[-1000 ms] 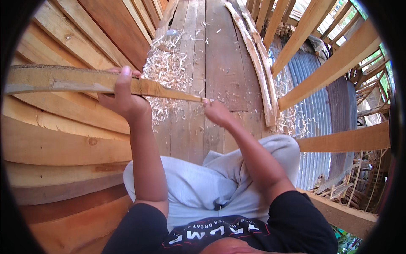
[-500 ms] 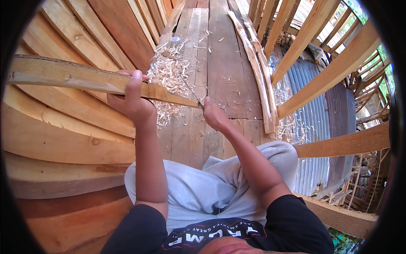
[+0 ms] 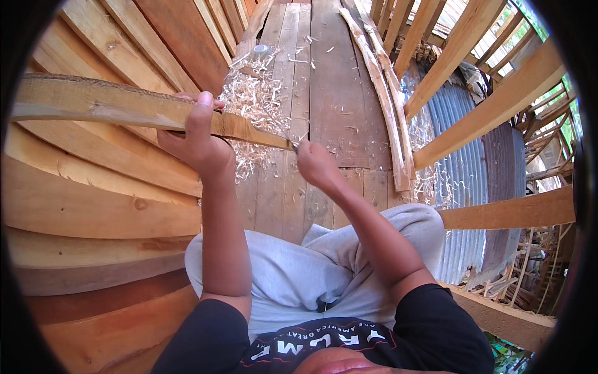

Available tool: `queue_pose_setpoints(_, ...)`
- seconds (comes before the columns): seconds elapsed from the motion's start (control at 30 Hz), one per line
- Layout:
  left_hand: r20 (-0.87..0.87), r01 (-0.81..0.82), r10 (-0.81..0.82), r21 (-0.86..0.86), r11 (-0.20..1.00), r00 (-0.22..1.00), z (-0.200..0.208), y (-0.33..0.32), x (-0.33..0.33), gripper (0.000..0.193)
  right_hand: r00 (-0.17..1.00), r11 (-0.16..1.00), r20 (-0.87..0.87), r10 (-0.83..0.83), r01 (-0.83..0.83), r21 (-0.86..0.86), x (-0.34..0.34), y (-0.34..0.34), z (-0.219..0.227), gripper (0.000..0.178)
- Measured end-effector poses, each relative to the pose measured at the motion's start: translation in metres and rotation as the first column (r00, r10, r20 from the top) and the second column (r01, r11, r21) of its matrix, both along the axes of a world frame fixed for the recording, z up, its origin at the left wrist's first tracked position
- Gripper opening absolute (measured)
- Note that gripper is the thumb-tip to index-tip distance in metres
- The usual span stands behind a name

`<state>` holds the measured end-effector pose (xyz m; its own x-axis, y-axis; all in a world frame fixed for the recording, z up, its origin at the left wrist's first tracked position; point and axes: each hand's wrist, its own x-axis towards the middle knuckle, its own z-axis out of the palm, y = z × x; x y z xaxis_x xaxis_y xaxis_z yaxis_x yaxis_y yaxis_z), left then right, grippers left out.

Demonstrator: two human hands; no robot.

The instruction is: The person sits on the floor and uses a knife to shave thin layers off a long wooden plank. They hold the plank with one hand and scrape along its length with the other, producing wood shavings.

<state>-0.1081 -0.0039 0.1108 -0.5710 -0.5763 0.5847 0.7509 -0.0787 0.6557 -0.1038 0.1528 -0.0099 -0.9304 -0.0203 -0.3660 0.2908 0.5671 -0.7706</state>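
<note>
A long piece of wood [image 3: 118,103] runs in from the left, its thick part rough along the upper edge. Past a notch it narrows to a tapered end [image 3: 265,138]. My left hand [image 3: 202,140] grips it near that notch, thumb on the near face and fingers behind. My right hand [image 3: 316,165] is closed at the tapered tip around a knife [image 3: 295,145]. Only a little of its thin blade shows, touching or very close to the wood. The handle is hidden in my fist.
Pale wood shavings [image 3: 252,103] lie heaped on the plank floor [image 3: 339,100], near a small grey metallic container [image 3: 260,51]. Two peeled poles [image 3: 381,81] lie to the right, beside slanting timber bars [image 3: 486,112]. Boards [image 3: 93,206] line the left. Corrugated metal [image 3: 467,181] shows beyond the bars.
My right hand has turned slightly at the tapered tip, and less of the knife blade shows. The left hand keeps its hold on the wood. The whole view has shifted a little.
</note>
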Motion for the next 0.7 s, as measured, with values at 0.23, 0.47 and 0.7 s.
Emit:
queue_pose_setpoints(0.23, 0.012, -0.002, 0.001, 0.047, 0.999, 1.000, 0.006, 0.014, -0.003, 0.013, 0.989, 0.932, -0.057, 0.136, -0.109, 0.345, -0.014, 0.055, -0.119, 0.028)
queue_pose_setpoints(0.47, 0.063, 0.033, -0.033, 0.005, 0.999, 0.997, -0.001, 0.000, -0.003, 0.017, 0.997, 0.992, 0.058, 0.057, -0.063, 0.108, -0.003, 0.024, -0.027, 0.030)
queue_pose_setpoints(0.7, 0.020, 0.027, -0.027, -0.002, 1.000, 0.999, 0.001, 0.006, -0.003, 0.016, 0.989, 0.947, -0.079, 0.125, -0.095, 0.307, -0.013, 0.034, -0.077, 0.034)
